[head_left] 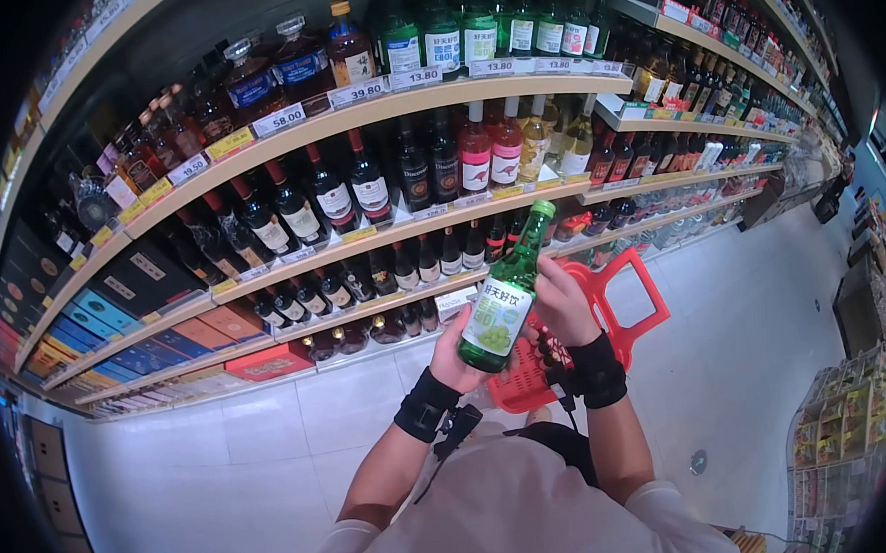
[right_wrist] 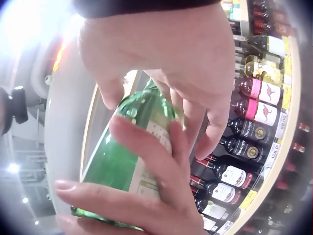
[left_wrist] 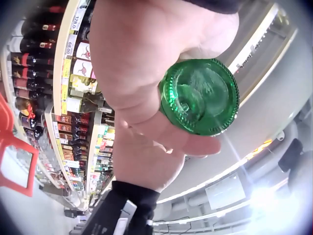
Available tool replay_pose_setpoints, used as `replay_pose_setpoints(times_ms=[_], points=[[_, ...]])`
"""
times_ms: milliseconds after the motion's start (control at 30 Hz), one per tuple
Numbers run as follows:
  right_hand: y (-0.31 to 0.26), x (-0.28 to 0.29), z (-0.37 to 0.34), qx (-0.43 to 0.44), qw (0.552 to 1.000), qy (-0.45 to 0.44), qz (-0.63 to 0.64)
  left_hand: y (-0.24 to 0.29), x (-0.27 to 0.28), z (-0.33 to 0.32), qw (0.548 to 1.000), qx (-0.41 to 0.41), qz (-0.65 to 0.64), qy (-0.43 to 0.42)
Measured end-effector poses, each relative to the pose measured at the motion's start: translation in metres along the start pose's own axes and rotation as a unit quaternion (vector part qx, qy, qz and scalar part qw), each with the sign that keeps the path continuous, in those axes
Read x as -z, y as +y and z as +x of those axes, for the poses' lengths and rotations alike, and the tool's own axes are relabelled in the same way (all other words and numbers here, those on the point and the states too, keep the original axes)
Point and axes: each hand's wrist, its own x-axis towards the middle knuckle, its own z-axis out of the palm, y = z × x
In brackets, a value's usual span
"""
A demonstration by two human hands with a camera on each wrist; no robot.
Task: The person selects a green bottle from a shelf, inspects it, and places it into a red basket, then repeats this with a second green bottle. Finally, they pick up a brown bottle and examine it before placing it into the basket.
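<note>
Person standing before the drinks shelves, one green bottle (head_left: 496,319) held between two hands. Left hand (head_left: 454,356) wraps the bottle's lower body, fingers curled round the glass close to the base. Right hand (head_left: 565,305) sits higher, thumb and fingers curled about the shoulder, below the green cap (head_left: 542,208). Bottle tilts, cap leaning up and rightward of the left hand; pale label with green fruit faces the person. Base shows bare beside the left hand's fingers.

Black straps on both wrists: one strap (head_left: 425,406) behind the left hand, another (head_left: 601,370) behind the right. Red basket (head_left: 517,390) lies below the hands, its handle (head_left: 655,315) reaching out to the right of the right hand.

Ahead of both hands, well apart: shelf edge (head_left: 513,88) with price tags, similar green bottles (head_left: 441,38) above it. Dark wine bottles (head_left: 369,185) and pink-labelled bottles (head_left: 474,157) stand lower, also ahead. Pale tiled floor (head_left: 223,478) left of the left hand.
</note>
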Motion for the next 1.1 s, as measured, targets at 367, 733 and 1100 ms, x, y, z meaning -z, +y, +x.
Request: replay_pose_setpoints(times_ms=[367,733,1100], points=[[0.013,-0.015,0.016,0.066,0.965,0.146,-0.207,0.001,0.017,0.0,0.843,-0.177,0.486,0.146],[0.003,-0.022,0.018,-0.01,0.981,0.059,-0.185,0.015,0.025,-0.016,0.997,-0.044,0.006,0.059],[0.005,-0.029,0.02,0.026,0.972,0.041,-0.231,0.013,0.007,-0.015,0.999,-0.043,-0.028,0.006]])
